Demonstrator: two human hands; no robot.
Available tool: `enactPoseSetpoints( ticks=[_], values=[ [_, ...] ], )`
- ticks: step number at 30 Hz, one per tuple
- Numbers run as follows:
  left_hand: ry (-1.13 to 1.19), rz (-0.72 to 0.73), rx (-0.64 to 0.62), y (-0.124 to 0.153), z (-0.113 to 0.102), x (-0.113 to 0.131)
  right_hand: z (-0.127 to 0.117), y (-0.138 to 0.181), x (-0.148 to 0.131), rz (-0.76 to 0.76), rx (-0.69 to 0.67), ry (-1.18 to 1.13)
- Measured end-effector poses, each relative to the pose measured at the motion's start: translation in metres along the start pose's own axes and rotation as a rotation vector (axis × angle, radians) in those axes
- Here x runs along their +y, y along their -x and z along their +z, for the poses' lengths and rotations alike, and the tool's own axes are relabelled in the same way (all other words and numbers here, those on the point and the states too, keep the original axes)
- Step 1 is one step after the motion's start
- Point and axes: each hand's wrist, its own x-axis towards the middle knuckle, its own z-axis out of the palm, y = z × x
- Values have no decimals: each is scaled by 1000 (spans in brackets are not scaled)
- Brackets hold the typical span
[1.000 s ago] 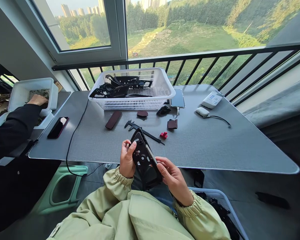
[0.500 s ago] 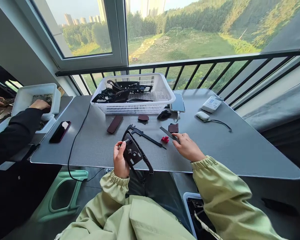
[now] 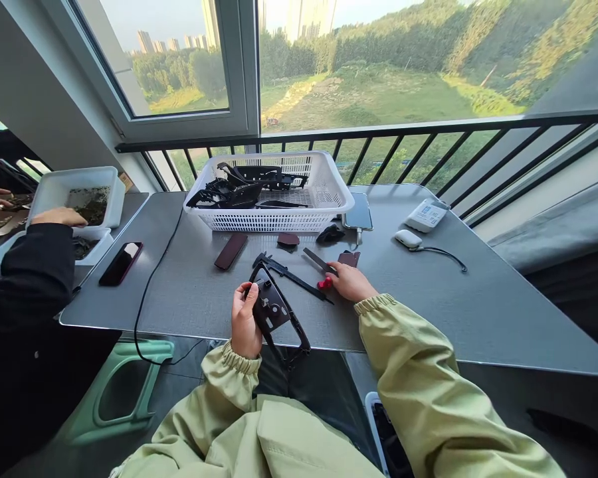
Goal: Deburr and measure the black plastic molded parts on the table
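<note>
My left hand (image 3: 246,320) is closed round the edge of a black plastic trim panel (image 3: 274,309), holding it tilted over the table's near edge. The panel has an open loop at its lower end and small holes and clips. In my right hand (image 3: 353,282) is a flat dark metal strip (image 3: 316,257), its far end pointing left and away from me. A small red piece (image 3: 325,283) sits against the fingers; I cannot tell whether they hold it. A brown block (image 3: 349,258) lies just behind that hand. Between the hands lies a black caliper (image 3: 294,277).
A white basket (image 3: 274,220) of black plastic parts stands at the back. Nearby lie a brown slab (image 3: 230,251), brown scraps (image 3: 288,239) and phones (image 3: 121,263) (image 3: 359,212). A black cable (image 3: 152,272) crosses the left side. Another person's arm (image 3: 34,259) reaches over white tubs (image 3: 77,182).
My right hand has moved left with the metal strip, up to the red piece. The panel in my left hand has turned slightly. The other person's hand has drawn back leftward.
</note>
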Motion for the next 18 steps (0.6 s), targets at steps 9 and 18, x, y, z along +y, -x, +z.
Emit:
enactPoseSetpoints(
  ticks=[9, 18],
  values=[
    [-14, -6, 15, -3, 7, -1, 8, -8, -15, -45, 50, -30],
    [-16, 66, 26, -18, 10, 10, -11, 4, -18, 82, 321, -128]
  ],
)
